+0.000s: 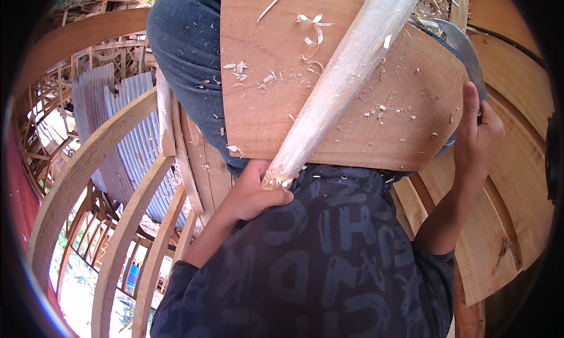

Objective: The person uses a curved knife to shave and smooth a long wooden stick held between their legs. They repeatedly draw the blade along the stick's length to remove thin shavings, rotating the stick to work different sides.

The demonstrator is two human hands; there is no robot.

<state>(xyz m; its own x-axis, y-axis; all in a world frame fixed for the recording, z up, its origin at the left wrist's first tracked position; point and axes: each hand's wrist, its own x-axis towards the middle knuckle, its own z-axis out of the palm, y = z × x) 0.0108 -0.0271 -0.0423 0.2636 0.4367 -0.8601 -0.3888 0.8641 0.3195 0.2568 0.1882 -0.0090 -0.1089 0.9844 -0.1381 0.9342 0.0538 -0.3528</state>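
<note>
A pale, peeled wooden pole (343,76) slants from my lap up to the far right, with a rough-cut near end. My left hand (255,194) is closed around that near end, thumb on top. Out to the right, my right hand (479,123) grips a curved knife (468,53). Its broad metal blade bends toward the upper left, apart from the pole, and its handle is hidden in my fingers. Across my thighs lies a flat reddish-brown board (399,126), under the pole. Curled shavings (317,29) and small chips are scattered over it.
Curved wooden slats (126,217) form a railing at my left, with corrugated metal sheets (132,138) beyond it. Wide wooden planks (499,220) stand close on the right, beside my right forearm. More shavings (437,6) lie at the far end.
</note>
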